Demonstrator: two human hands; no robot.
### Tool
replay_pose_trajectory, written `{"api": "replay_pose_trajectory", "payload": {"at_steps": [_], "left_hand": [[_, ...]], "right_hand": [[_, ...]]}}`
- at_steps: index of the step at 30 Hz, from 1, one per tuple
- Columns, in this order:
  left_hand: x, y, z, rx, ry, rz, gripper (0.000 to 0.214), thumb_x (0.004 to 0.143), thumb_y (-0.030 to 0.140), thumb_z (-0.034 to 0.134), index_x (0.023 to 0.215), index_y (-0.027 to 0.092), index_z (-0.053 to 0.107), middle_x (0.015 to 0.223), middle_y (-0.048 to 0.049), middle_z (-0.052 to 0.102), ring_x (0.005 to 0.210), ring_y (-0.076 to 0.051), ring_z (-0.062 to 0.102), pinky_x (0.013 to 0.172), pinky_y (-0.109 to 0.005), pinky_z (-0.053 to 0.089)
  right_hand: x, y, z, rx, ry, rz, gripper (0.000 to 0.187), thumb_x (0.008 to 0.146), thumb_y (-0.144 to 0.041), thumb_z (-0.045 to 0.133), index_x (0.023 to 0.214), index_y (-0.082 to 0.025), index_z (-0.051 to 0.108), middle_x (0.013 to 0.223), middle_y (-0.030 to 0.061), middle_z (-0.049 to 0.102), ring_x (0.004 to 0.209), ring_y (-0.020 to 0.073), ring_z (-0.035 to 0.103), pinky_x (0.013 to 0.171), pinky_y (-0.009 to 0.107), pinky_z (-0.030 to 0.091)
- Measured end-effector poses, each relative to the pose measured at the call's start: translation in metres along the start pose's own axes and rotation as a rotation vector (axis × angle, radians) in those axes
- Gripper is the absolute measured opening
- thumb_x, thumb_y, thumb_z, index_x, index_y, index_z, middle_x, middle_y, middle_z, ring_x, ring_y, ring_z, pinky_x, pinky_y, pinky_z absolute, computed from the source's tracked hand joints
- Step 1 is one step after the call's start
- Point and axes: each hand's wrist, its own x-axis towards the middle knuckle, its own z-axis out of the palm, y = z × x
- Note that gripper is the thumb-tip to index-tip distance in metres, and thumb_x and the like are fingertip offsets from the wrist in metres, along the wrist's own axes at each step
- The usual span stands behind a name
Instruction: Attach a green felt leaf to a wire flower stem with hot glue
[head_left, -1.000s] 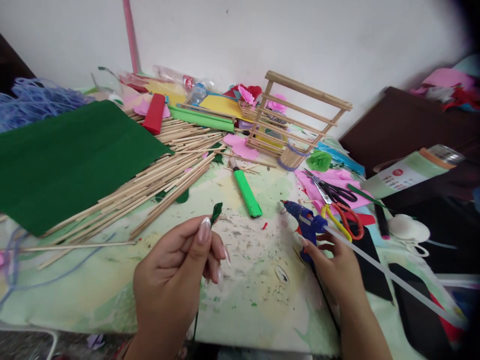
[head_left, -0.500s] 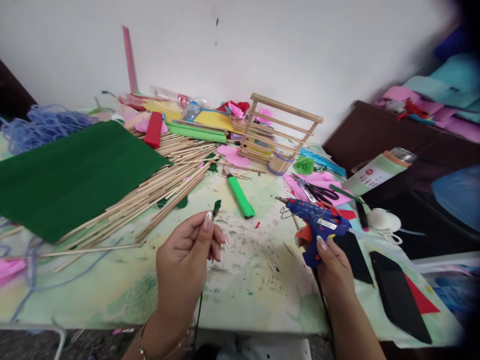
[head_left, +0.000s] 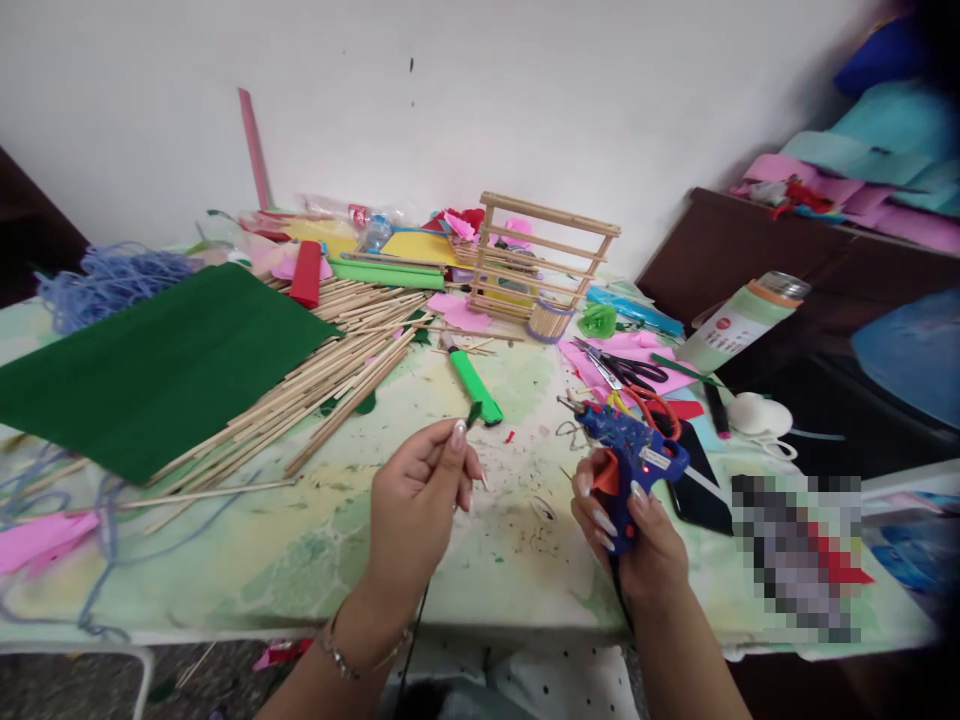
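Observation:
Between thumb and fingertips, my left hand (head_left: 420, 490) pinches a small dark green piece (head_left: 475, 412), perhaps paper or felt; most of it is hidden by the fingers. My right hand (head_left: 630, 530) is wrapped round the grip of a blue hot glue gun (head_left: 630, 440) with an orange trigger. Its nozzle points left, toward the left hand but apart from it, and a small light glows red on its body. Just beyond the left hand lies a green utility knife (head_left: 474, 385). Black-handled scissors (head_left: 622, 372) rest on pink paper behind the glue gun.
Thin wooden sticks (head_left: 300, 390) and a dark green sheet (head_left: 165, 370) spread over the left side, near tangled blue yarn (head_left: 112, 285). A stick frame (head_left: 540, 255) stands at the back. At right are a bottle (head_left: 742, 320), a white ball-shaped object (head_left: 757, 412) and a dark phone (head_left: 701, 490).
My left hand has moved right with the green piece, closer to the glue gun. The glue gun is slightly lower in view, and the head view has shifted a little.

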Motion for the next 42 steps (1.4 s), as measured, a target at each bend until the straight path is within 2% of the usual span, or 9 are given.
{"api": "replay_pose_trajectory", "payload": {"at_steps": [3,7,16,20,25,33,42], "left_hand": [[-0.004,-0.002,0.007,-0.007,-0.064,-0.022,0.020,0.085,0.033,0.064,0.090,0.014,0.066,0.059,0.0015,0.061,0.041,-0.005,0.047,0.039,-0.016,0.038],[-0.008,-0.008,0.014,0.054,-0.089,-0.008,0.021,0.088,0.035,0.061,0.093,0.015,0.066,0.062,0.0010,0.061,0.044,-0.006,0.049,0.042,-0.017,0.041],[-0.014,-0.019,0.022,0.218,-0.176,0.019,0.024,0.092,0.037,0.054,0.100,0.017,0.066,0.067,0.0001,0.061,0.048,-0.007,0.050,0.046,-0.019,0.043],[-0.015,-0.025,0.020,0.356,-0.201,0.076,0.024,0.094,0.036,0.051,0.100,0.018,0.065,0.068,0.0011,0.062,0.047,-0.006,0.051,0.047,-0.018,0.043],[-0.015,-0.025,0.020,0.535,-0.232,0.161,0.022,0.095,0.032,0.047,0.101,0.021,0.065,0.069,0.0022,0.064,0.052,-0.007,0.054,0.051,-0.017,0.043],[-0.015,-0.022,0.022,0.602,-0.253,0.214,0.022,0.095,0.029,0.047,0.102,0.019,0.065,0.068,0.0024,0.064,0.055,-0.008,0.056,0.052,-0.017,0.043],[-0.016,-0.027,0.020,0.589,-0.256,0.208,0.020,0.095,0.029,0.047,0.101,0.023,0.065,0.069,0.0039,0.064,0.052,-0.007,0.055,0.053,-0.017,0.044]], "right_hand": [[-0.003,0.001,-0.001,0.056,-0.082,0.031,0.030,0.074,-0.049,0.065,0.088,-0.023,0.063,0.069,-0.0007,0.051,0.044,0.0061,0.029,0.035,0.020,0.019],[-0.005,0.003,-0.002,0.052,-0.103,0.040,0.026,0.072,-0.045,0.068,0.073,-0.020,0.061,0.068,-0.0003,0.050,0.043,0.0059,0.033,0.035,0.020,0.021],[-0.009,0.014,-0.009,-0.104,0.049,0.005,0.025,0.071,-0.041,0.072,0.070,-0.017,0.063,0.057,0.0001,0.052,0.043,0.0084,0.040,0.036,0.022,0.028],[-0.015,0.019,-0.009,-0.271,0.195,-0.002,0.027,0.069,-0.041,0.075,0.069,-0.017,0.063,0.058,0.0008,0.055,0.047,0.0103,0.044,0.040,0.024,0.035],[-0.019,0.019,-0.007,-0.412,0.275,0.001,0.032,0.065,-0.046,0.077,0.067,-0.018,0.063,0.059,0.0013,0.057,0.049,0.0120,0.047,0.044,0.026,0.041],[-0.018,0.020,-0.007,-0.495,0.265,-0.003,0.035,0.067,-0.048,0.075,0.059,-0.018,0.059,0.056,0.0003,0.053,0.048,0.0106,0.044,0.044,0.025,0.040],[-0.019,0.020,-0.005,-0.503,0.378,0.015,0.028,0.060,-0.040,0.080,0.058,-0.018,0.063,0.053,0.0002,0.059,0.049,0.0129,0.051,0.049,0.027,0.046]]}}
